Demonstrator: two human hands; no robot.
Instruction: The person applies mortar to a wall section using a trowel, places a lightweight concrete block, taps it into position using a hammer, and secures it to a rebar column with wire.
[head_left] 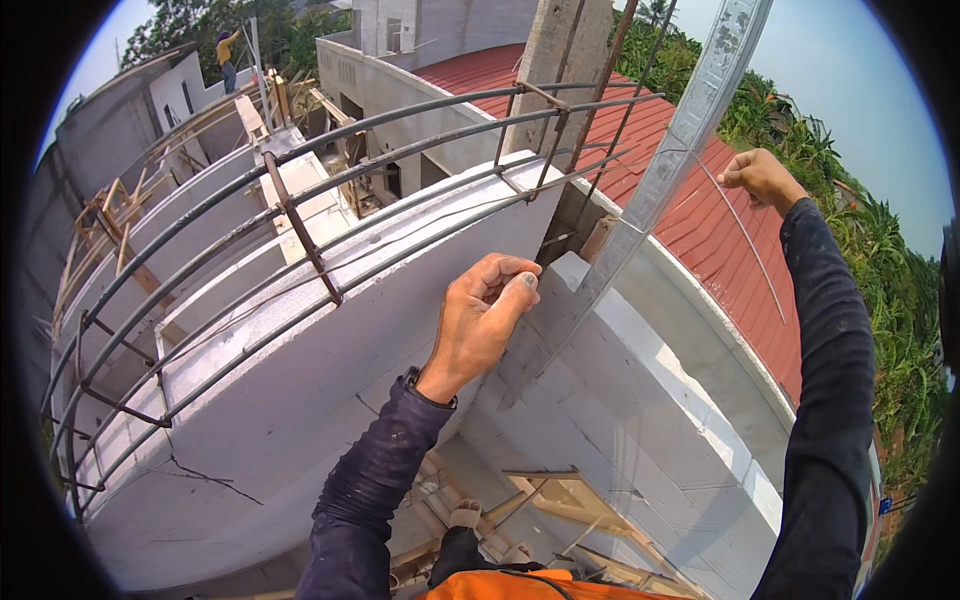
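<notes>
Two bare hands are up nr a tall metal post (688,115). The R hand (768,182) looks to pinch a thin wire (748,235) btwn thumb & finger. The L hand (482,315) has its fingers curled in w/ the thumb up against them; can't tell if anything thin is inside.

To do this bit well, I'd say grip the wire w/ the fingertips, move it slow & even, & don't let it kink or snag on the steel bars (292,213). Prob. good to watch the loose end too, b/c it could spring back.

The wire is right at the R fingertips: one part goes up-left to the post, the rest hangs down below the hand, in front of the red roof (715,280). It's up & to the right of the L hand, well apart. The white wall (300,370), w/ the bars on top, is behind the L hand & off to its left.
</notes>
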